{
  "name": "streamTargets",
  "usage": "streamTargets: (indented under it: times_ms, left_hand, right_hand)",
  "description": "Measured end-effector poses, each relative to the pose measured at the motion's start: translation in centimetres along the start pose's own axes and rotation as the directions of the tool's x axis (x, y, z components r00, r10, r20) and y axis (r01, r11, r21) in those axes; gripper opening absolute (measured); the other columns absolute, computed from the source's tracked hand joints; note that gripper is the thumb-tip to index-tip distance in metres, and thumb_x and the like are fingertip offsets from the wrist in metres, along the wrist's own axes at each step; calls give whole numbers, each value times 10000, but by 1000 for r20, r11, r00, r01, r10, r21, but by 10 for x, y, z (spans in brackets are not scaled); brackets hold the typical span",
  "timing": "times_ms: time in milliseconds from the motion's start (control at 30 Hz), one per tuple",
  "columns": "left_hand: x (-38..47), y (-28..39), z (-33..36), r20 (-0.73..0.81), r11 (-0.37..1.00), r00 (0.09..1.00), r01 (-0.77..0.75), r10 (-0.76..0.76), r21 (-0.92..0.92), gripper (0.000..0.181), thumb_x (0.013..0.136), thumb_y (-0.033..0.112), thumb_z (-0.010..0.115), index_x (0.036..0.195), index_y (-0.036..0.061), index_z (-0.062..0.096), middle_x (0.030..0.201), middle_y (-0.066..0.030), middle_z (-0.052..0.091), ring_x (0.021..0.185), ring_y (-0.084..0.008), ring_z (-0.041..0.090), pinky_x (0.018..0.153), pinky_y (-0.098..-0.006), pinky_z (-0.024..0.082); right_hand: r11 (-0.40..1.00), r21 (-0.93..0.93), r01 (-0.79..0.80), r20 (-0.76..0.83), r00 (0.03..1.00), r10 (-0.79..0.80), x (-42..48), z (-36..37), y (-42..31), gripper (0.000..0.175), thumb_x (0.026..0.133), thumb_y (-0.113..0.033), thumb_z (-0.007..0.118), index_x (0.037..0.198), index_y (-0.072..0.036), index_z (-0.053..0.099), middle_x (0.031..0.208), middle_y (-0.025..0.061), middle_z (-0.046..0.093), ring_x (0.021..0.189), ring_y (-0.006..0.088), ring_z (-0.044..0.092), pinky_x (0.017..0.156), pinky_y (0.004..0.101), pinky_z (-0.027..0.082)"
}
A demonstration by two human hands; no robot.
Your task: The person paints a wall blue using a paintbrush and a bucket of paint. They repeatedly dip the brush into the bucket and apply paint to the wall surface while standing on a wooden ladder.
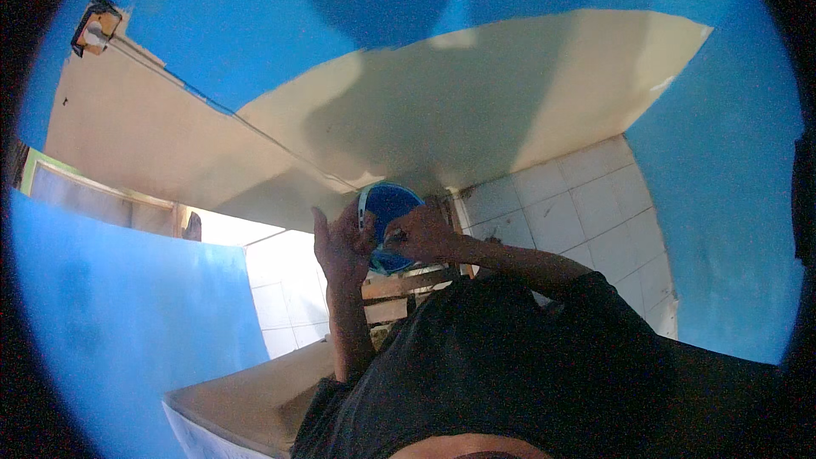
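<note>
A round blue container (396, 203), which looks like a bucket, is in front of my body at the middle of the view. My left hand (347, 245) is at its left rim, with some fingers curled against it and one digit sticking up apart. Beside those fingers a white strip with dark marks (363, 207) runs along the rim. Over the right part of the container is my right hand (428, 233), its fingers bent inward. A small dark thing (396, 236) shows at its fingertips, too blurred to name. The container's contents cannot be made out.
Wooden slats (386, 290) lie below the container. Ahead rises a wall, part blue paint (255, 13), part beige (440, 108), with a socket box (97, 33) and its cable. White floor tiles (554, 217) show beside it. A brown-topped piece (255, 382) is at lower left.
</note>
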State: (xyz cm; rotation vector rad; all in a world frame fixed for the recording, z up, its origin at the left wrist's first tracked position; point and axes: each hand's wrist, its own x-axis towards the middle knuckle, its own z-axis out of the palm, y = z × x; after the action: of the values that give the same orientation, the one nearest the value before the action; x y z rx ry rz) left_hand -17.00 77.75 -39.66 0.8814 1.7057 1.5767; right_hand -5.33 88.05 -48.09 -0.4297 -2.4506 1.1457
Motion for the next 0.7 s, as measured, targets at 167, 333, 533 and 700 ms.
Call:
streamTargets:
  times_ms: [167, 333, 533, 700]
  left_hand:
    - [-2, 7, 0, 147, 467, 940, -284, 309, 837, 495, 987, 370, 416, 1169, -67, 561, 987, -130, 682, 854, -163, 641, 931, -277, 425]
    - [-4, 2, 3, 53, 966, 999, -10, -4, 260, 498, 978, 401, 422, 1181, -30, 568, 939, -118, 679, 800, -172, 628, 893, -297, 439]
    - [1, -28, -8, 216, 660, 950, 311, -225, -684, 638, 961, 504, 365, 1229, -55, 512, 1005, -138, 635, 820, -169, 599, 803, -239, 464]
    - [7, -41, -17, 123, 589, 963, -245, 240, 770, 825, 935, 631, 210, 1317, -73, 407, 1097, -153, 604, 835, -160, 593, 688, -187, 451]
  right_hand:
    - [981, 142, -133, 97, 988, 120, 2, -14, -12, 249, 771, -332, 665, 858, -103, 709, 708, 121, 673, 652, 276, 658, 663, 407, 506]
    - [972, -226, 60, -184, 978, -103, 3, -8, 13, 259, 820, -288, 626, 980, -90, 676, 832, 122, 688, 662, 298, 656, 650, 432, 515]
    - [825, -565, 28, -66, 995, -78, 9, -21, 15, 278, 836, -259, 603, 1052, -89, 650, 875, 128, 682, 698, 303, 649, 656, 453, 510]
    - [869, -469, -160, -211, 975, 65, 5, -39, -8, 267, 801, -301, 639, 977, -105, 684, 767, 123, 678, 640, 308, 635, 615, 444, 503]
